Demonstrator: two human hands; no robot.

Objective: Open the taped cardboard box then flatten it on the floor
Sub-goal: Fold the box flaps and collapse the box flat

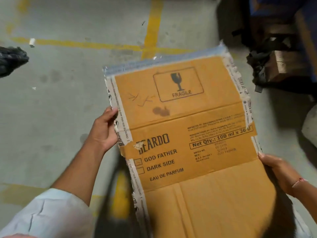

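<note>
Brown corrugated cardboard fills the middle of the view: the cardboard box (pixel 188 134) is already collapsed into a flat sheet and is held up in the air above the grey concrete floor (pixel 60 100), tilted away from the person so its far edge is highest. Its printed face is turned upward, showing a fragile mark with a broken glass near the far edge, a dark stain below that, and product lettering and a quantity line across the middle panel. Torn strips of printed tape (pixel 120 124) cling along its left and right edges, and a pale bluish strip runs along the far edge. The left hand (pixel 104 129) grasps the left edge about halfway along, thumb on top of the tape and fingers curled underneath. The right hand (pixel 281 170) clasps the right edge closer to the person, fingers wrapped around the side of the near flap; a thin thread sits on that wrist. A light sleeve (pixel 48 213) covers the left forearm at the lower left corner of the view. Worn yellow lines (pixel 152 26) cross the floor beyond the box. Something black and crumpled (pixel 12 60) lies at the left edge, and dark bundled goods (pixel 277 54) stand at the upper right.
</note>
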